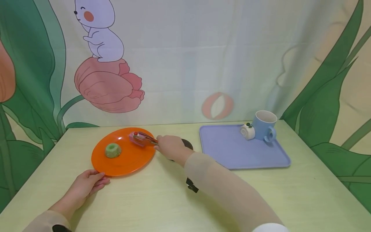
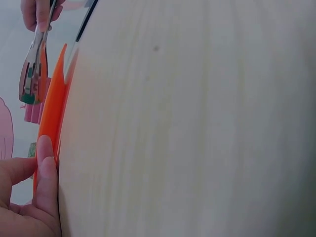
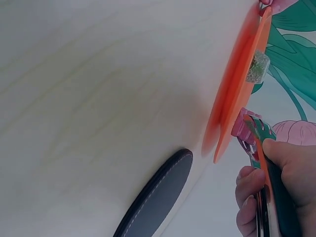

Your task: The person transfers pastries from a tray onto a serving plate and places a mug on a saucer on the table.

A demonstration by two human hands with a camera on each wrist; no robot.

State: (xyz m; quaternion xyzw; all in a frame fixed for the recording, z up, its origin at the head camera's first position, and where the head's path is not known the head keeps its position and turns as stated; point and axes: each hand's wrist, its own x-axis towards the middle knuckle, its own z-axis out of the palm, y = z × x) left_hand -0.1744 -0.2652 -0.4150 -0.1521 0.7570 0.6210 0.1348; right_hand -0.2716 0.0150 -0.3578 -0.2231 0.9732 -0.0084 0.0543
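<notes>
My left hand [image 1: 87, 185] pinches the near-left rim of an orange plate [image 1: 127, 164] between thumb and fingers. In my right hand [image 1: 171, 146] is a pair of metal tongs [image 3: 264, 197], reaching over the plate's right side. The tong tips are at a small pink cake [image 1: 132, 139] with a red topping; whether they squeeze it I cannot tell. Left of the cake, a green ring-shaped pudding [image 1: 113, 150] sits on the same plate.
Partly behind my right hand lies a dark round coaster [image 3: 163, 192] with a stitched edge. Right of it, a lavender tray [image 1: 226, 151] carries a white roll cake [image 1: 247, 132] and a light blue mug [image 1: 262, 124] at its far right. A printed curtain [image 1: 179, 64] hangs behind the table.
</notes>
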